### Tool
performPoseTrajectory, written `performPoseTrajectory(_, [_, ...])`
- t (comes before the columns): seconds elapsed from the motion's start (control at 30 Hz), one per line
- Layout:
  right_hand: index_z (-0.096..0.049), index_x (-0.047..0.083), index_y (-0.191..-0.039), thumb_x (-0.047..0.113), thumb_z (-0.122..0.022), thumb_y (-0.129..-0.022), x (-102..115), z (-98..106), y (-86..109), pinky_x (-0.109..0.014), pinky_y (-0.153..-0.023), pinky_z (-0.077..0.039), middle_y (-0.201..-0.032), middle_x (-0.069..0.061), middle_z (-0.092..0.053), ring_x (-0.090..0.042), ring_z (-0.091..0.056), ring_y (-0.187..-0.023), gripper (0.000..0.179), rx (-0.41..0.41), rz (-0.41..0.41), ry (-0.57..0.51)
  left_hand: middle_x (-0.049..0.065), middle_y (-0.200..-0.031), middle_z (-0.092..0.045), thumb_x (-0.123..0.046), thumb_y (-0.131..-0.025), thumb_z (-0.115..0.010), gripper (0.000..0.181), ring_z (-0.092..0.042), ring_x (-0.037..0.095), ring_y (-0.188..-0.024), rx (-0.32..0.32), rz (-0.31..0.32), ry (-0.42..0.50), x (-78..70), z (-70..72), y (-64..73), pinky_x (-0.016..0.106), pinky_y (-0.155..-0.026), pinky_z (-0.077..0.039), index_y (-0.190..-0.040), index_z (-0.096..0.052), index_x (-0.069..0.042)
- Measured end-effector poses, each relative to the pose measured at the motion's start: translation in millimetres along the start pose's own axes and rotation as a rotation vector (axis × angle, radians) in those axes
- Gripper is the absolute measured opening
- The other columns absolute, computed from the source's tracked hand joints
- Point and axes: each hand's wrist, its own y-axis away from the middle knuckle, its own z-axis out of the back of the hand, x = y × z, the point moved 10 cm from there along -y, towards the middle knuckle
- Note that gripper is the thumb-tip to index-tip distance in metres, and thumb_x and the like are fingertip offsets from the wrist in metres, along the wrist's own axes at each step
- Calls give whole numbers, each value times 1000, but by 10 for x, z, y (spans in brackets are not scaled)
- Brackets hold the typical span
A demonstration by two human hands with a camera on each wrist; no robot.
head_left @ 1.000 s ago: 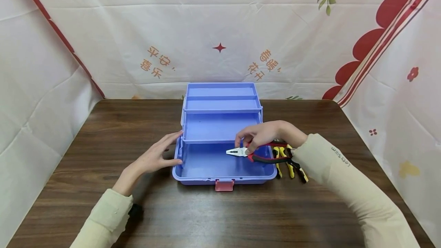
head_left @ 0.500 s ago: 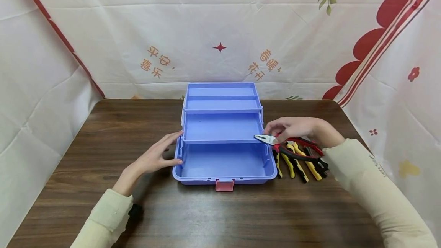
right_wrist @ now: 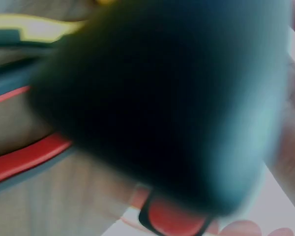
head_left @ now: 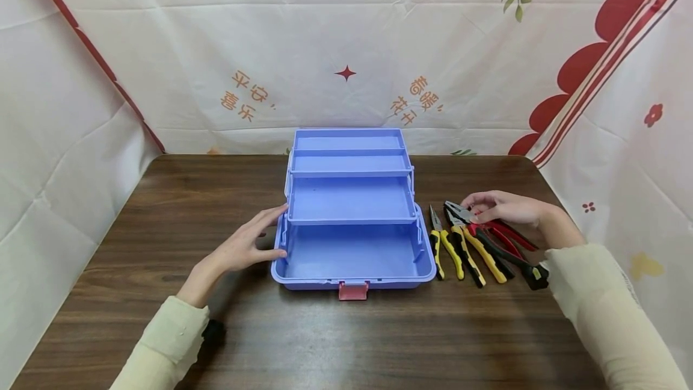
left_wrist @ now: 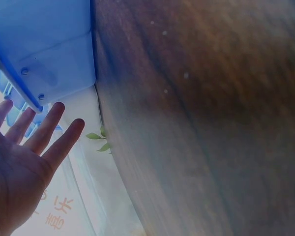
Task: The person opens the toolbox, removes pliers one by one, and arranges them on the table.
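My left hand (head_left: 246, 245) lies against the left side of a blue toolbox (head_left: 352, 286), thumb at its rim; in the left wrist view the fingers (left_wrist: 51, 129) are spread and straight. The toolbox stands with its stepped trays raised and its lower compartment bare. To the right of it, my right hand (head_left: 503, 206) pinches combination pliers (head_left: 467, 217) near their head, low over other pliers, their red and black handles pointing toward my wrist. In the right wrist view a large blurred dark shape (right_wrist: 157, 103) hides most of the hand.
Long-nose pliers (head_left: 436, 221) with yellow and black handles lie beside the toolbox. Next to them is another yellow-handled tool (head_left: 487, 257), its upper part overlapped by the held pliers. A red clasp (head_left: 353, 291) hangs at the toolbox front. Printed cloth (head_left: 346, 29) hangs behind the table.
My right hand has carried the combination pliers from over the lower compartment rightward to the tools beside the toolbox. The left hand has stayed in place.
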Motion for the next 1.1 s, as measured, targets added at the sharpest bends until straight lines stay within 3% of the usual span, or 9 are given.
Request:
performPoseTrajectory(0.13, [-37, -7, -123, 17, -54, -86, -199, 56, 107, -44, -89, -34, -121, -22, -39, -34, -35, -112, 47, -62, -26, -24, 3, -137, -29, -43, -75, -66, 82, -38, 20, -116, 3, 11, 2, 10, -5, 0, 46, -92, -33, -141, -22, -21])
performPoseTrajectory(0.3, [-37, -8, -123, 18, -51, -88, -433, 125, 191, -42, -89, -34, -126, -26, -33, -41, -26, -118, 46, -98, -25, -25, 3, -137, -28, -43, -76, -66, 82, -38, 21, -116, 7, 21, 13, 15, -11, 2, 47, -91, -33, -141, -21, -22])
performPoseTrajectory(0.5, [-38, -6, -123, 20, -50, -89, -700, 274, 284, -31, -81, -39, -116, -18, -43, -22, -43, -102, 45, -152, -79, -18, 3, -138, -29, -43, -76, -66, 82, -38, 20, -116, 7, 20, 13, 10, -14, 7, 47, -92, -33, -141, -21, -22])
performPoseTrajectory(0.63, [-38, -7, -123, 20, -51, -88, -796, 393, 357, -28, -76, -41, -117, -19, -40, -11, -46, -91, 46, -209, -105, -23, 3, -138, -29, -43, -76, -66, 82, -38, 21, -116, 7, 24, 14, 7, -15, 13, 47, -92, -32, -141, -21, -22])
performPoseTrajectory(0.77, [-38, -8, -123, 18, -50, -88, -859, 505, 409, -28, -75, -40, -116, -18, -40, -9, -44, -90, 45, -264, -115, -20, 4, -137, -29, -43, -76, -66, 82, -38, 21, -116, 5, 22, 16, 2, -14, 13, 47, -92, -32, -141, -22, -22])
performPoseTrajectory(0.97, [-37, -9, -121, 16, -50, -88, -1004, 620, 436, -28, -70, -41, -98, -7, -49, -12, -47, -82, 44, -311, -162, -73, 4, -137, -29, -42, -75, -67, 82, -39, 21, -116, 1, 11, 18, -14, -18, 10, 46, -92, -33, -141, -22, -21])
performPoseTrajectory(1.1, [-35, -9, -123, 18, -50, -88, -1106, 666, 433, -29, -70, -42, -100, -8, -47, -14, -46, -83, 47, -328, -189, -71, 4, -137, -30, -41, -75, -67, 82, -40, 20, -115, -2, 3, 15, -27, -14, 7, 45, -91, -33, -141, -22, -20])
